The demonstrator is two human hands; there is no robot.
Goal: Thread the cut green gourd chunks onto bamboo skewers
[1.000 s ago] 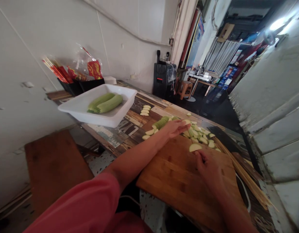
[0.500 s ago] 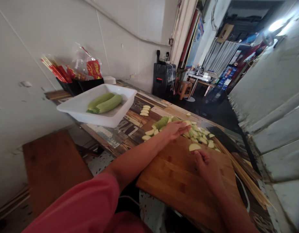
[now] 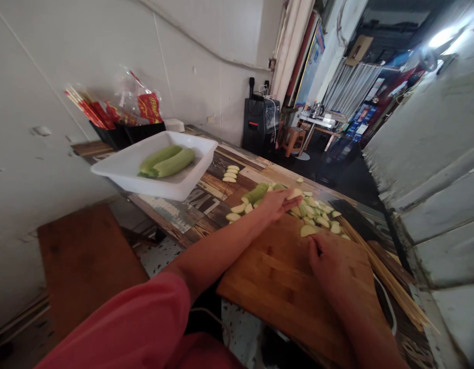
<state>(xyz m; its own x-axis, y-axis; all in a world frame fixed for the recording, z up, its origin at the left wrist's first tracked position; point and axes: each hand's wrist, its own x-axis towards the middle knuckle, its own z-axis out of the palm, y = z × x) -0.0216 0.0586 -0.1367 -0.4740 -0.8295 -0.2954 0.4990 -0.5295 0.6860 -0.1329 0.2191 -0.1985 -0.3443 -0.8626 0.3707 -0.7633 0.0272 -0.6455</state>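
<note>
A wooden cutting board [image 3: 275, 287] lies on the patterned table. My left hand [image 3: 276, 202] reaches across its far edge and pinches a pale zucchini slice [image 3: 295, 193] from the pile of slices [image 3: 317, 213]. My right hand [image 3: 329, 259] rests closed on the board, fingertips at a single slice [image 3: 308, 230]; something thin seems to be between its fingers, but I cannot make it out. A piece of uncut green zucchini [image 3: 255, 194] lies just left of my left hand.
A white tray [image 3: 121, 171] with two whole zucchinis [image 3: 168, 161] sits at the table's left. More slices [image 3: 231, 174] lie beyond it. Bamboo skewers [image 3: 391, 284] lie along the right edge. Black bins with red-wrapped chopsticks [image 3: 106, 120] stand by the wall. A wooden bench [image 3: 83, 261] is below left.
My left hand has lifted a slice slightly off the pile. My right hand has shifted a little, its fingers closing nearer the single slice.
</note>
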